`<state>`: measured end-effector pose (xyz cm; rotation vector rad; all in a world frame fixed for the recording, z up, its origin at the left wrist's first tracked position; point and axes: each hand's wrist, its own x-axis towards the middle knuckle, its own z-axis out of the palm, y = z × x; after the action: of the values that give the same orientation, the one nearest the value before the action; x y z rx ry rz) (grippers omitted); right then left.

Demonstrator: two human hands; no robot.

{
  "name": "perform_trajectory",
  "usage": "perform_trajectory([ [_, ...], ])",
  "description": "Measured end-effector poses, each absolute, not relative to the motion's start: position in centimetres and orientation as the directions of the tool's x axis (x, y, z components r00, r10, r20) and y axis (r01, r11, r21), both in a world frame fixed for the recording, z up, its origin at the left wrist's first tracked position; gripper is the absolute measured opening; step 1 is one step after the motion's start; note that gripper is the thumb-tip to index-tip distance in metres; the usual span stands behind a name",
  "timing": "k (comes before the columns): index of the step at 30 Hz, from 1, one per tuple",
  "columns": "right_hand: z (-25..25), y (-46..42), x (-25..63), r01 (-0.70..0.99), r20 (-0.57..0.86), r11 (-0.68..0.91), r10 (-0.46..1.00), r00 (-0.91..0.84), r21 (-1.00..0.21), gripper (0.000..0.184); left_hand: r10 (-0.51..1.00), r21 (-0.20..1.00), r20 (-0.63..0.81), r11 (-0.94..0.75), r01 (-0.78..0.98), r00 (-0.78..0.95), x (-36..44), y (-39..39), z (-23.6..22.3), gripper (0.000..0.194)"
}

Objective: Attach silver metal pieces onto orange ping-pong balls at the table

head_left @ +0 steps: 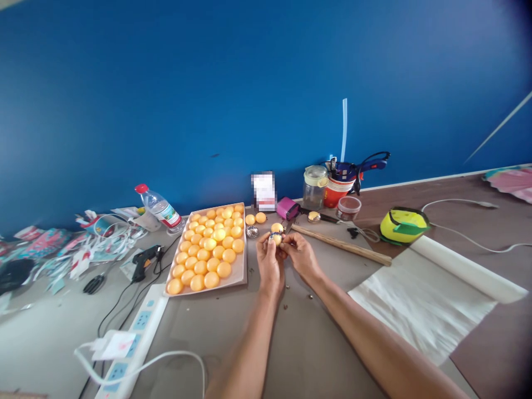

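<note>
My left hand (268, 259) and my right hand (300, 252) meet above the table, fingers pinched together round one small orange ball with a shiny metal piece (276, 238). Just left of my hands lies a flat tray (241, 272) filled with several orange ball halves (210, 244). A few loose orange halves (261, 218) and a small silver cup (251, 231) lie beyond my fingers.
A wooden stick (344, 246), pink box (287, 208), glass jar (315, 185), red cup with tools (337, 188) and yellow-green tape case (404, 225) sit right. White paper roll (436, 293) lies right. Glue gun (145, 257), water bottle (160, 208), power strip (133, 338) and scissors (93, 284) left.
</note>
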<state>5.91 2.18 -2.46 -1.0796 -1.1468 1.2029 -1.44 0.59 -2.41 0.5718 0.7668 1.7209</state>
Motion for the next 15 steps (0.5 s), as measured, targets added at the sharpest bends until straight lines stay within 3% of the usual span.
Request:
perform_trajectory([
  [3, -2.5, 2.2, 5.8, -0.044, 0.054, 0.056, 0.997, 0.045, -0.997, 0.025, 0.966, 0.749, -0.011, -0.163, -0.642, -0.258, -1.5, 0.6, -2.4, 0.033],
  [7, -2.7, 2.8, 6.1, -0.068, 0.097, 0.096, 0.995, -0.013, -0.993, 0.024, 0.97, 0.742, -0.011, -0.155, -0.652, -0.243, -2.1, 1.0, -2.1, 0.032],
  [10, -3.0, 3.1, 7.0, 0.163, 0.233, 0.244, 0.969, -0.086, -0.956, 0.015, 0.945, 0.722, -0.024, -0.21, -0.659, -0.327, -2.9, 1.5, -2.2, 0.032],
  [12, -3.1, 3.1, 7.7, 0.419, 0.317, 0.365, 0.931, -0.181, -0.831, 0.016, 0.931, 0.708, -0.037, -0.232, -0.667, -0.363, -3.2, 1.8, -2.2, 0.033],
  [15, -3.1, 2.7, 8.2, 0.695, 0.322, 0.467, 0.883, -0.341, -0.546, 0.018, 0.927, 0.69, -0.041, -0.243, -0.682, -0.373, -3.4, 2.0, -2.2, 0.036],
])
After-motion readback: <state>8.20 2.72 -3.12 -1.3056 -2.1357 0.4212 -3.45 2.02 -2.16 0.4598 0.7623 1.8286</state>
